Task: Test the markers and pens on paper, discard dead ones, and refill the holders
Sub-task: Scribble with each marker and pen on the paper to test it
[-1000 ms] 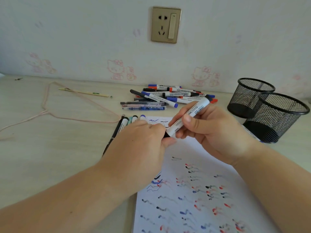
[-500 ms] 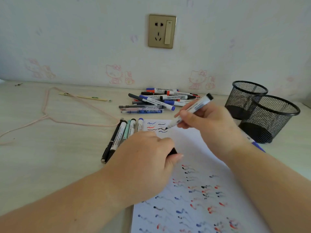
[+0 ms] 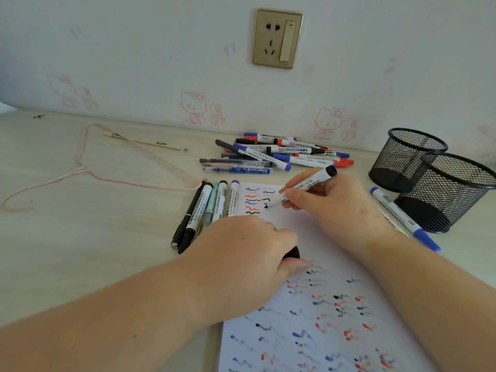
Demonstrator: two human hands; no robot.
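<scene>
My right hand (image 3: 331, 205) grips a white whiteboard marker (image 3: 303, 187) with a black end, its tip touching the white paper (image 3: 346, 256) near the top squiggles. My left hand (image 3: 241, 253) rests on the paper and holds the marker's black cap (image 3: 293, 253). A row of several markers and pens (image 3: 208, 208) lies along the paper's left edge. A pile of untested markers and pens (image 3: 273, 154) sits behind the paper. Two black mesh holders (image 3: 402, 157) (image 3: 453, 189) stand at the right. One blue-capped marker (image 3: 402, 218) lies beside them.
A pink wire hanger (image 3: 88, 167) and a thin pencil-like stick (image 3: 142, 140) lie on the desk at the left. The wall with a socket plate (image 3: 277, 38) runs close behind the pile. The paper is covered with red, blue and black test marks.
My left hand pulled the cap off and moved down onto the paper. My right hand carried the marker forward and set its tip on the paper.
</scene>
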